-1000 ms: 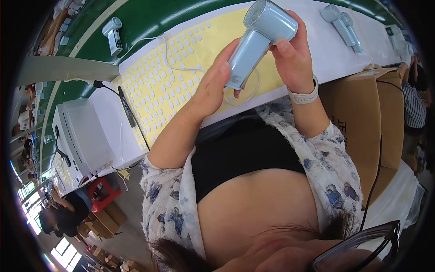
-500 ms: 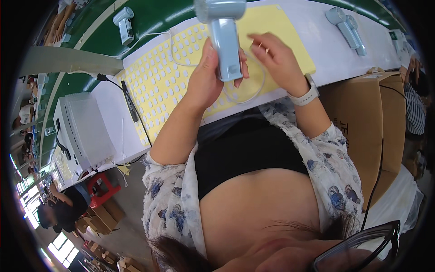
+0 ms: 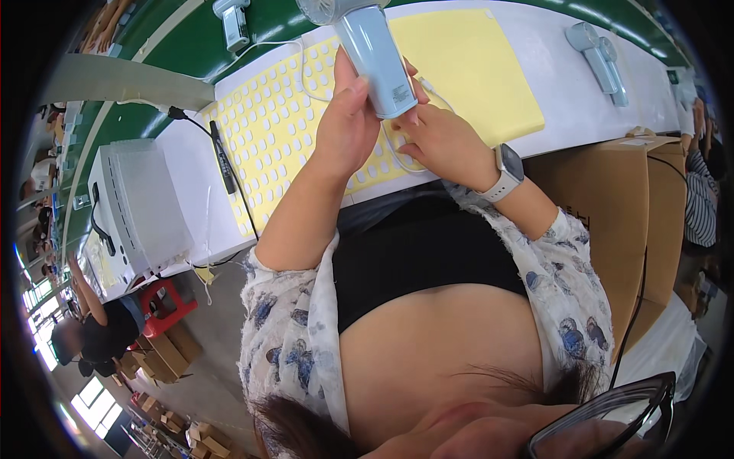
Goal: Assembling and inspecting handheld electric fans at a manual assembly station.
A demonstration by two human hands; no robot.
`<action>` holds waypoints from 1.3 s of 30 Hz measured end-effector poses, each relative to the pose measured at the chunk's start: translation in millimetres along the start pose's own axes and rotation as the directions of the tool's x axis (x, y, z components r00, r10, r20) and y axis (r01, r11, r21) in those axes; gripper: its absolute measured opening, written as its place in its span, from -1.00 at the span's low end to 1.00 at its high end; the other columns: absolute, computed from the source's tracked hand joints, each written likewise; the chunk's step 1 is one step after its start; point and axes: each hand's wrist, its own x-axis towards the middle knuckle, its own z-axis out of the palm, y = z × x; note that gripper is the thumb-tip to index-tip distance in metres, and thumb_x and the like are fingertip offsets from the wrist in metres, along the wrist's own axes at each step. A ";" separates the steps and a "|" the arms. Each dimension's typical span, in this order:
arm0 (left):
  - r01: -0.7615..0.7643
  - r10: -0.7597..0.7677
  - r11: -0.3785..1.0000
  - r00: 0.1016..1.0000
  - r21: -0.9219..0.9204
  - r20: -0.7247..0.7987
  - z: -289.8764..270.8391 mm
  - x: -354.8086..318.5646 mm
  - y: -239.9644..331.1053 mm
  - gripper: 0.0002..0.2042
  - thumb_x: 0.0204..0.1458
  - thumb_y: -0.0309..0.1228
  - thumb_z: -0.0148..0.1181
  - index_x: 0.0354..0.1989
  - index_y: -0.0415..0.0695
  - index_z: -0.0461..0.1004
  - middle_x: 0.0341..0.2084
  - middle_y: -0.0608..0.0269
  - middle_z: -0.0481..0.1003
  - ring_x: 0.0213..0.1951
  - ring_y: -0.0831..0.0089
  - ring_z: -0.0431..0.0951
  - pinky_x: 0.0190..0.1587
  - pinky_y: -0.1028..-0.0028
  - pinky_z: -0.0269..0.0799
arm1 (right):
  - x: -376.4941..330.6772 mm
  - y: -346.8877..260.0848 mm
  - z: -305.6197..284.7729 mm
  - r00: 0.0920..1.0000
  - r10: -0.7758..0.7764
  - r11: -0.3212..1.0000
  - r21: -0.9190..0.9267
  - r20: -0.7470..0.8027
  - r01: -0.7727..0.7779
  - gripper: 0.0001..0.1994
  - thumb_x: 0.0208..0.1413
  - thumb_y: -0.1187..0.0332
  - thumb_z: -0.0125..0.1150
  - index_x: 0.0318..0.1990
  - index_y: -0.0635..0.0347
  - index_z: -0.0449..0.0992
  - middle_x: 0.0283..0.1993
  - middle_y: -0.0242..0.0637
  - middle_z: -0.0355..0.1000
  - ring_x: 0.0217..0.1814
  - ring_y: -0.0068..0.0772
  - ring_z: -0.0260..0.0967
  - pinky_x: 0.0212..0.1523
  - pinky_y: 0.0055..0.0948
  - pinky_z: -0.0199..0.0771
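the left hand [image 3: 348, 126] has its grip wrapped around the pale blue hair dryer [image 3: 372, 46], handle pointing down above the white surface [image 3: 581, 107]. the right hand [image 3: 443, 141] pinches narrow at the handle's base, over the yellow sticker sheet [image 3: 283, 130].

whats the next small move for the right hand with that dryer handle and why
Probably pinch and seat whatever sits at the handle's bottom end. The left hand grips the pale blue hair dryer upright over the yellow sticker sheet, and the right hand has its fingertips at the handle's lower end. What they touch there is too small to tell.
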 end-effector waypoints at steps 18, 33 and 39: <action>0.038 -0.042 0.987 0.999 0.158 0.023 2.9 -2.8 -0.2 -0.21 -0.29 -0.51 0.00 0.22 -0.06 -0.20 -0.07 0.03 0.25 -0.06 0.20 0.46 -0.12 0.31 0.49 | 8.0 6.9 10.7 0.999 0.029 1.000 -0.010 0.027 -0.029 -0.83 0.12 0.39 -0.01 -0.30 0.36 0.32 -0.39 0.00 0.39 -0.34 0.03 0.40 -0.35 -0.13 0.43; 0.068 -0.029 0.942 0.992 0.328 -0.124 -0.1 -0.3 -3.1 -0.14 -0.31 -0.60 -0.11 0.27 -0.07 -0.35 -0.04 -0.02 0.18 0.00 0.18 0.38 -0.02 0.25 0.40 | 2.6 2.2 -35.8 0.983 0.148 0.877 0.446 0.104 -0.180 -0.88 0.09 0.45 0.15 -0.32 0.30 0.35 -0.37 -0.26 0.37 -0.37 -0.36 0.33 -0.27 -0.48 0.37; 0.068 -0.034 0.892 0.996 0.447 -0.083 -1.2 -0.8 -8.3 -0.04 -0.34 -0.61 -0.12 0.33 -0.07 -0.48 0.08 0.02 0.08 0.15 0.21 0.20 0.20 0.25 0.15 | 11.1 -13.2 -35.2 0.920 0.356 0.651 0.750 -0.162 -0.120 -0.92 0.12 0.49 0.15 -0.29 0.28 0.38 -0.40 -0.47 0.32 -0.35 -0.70 0.23 -0.29 -0.68 0.30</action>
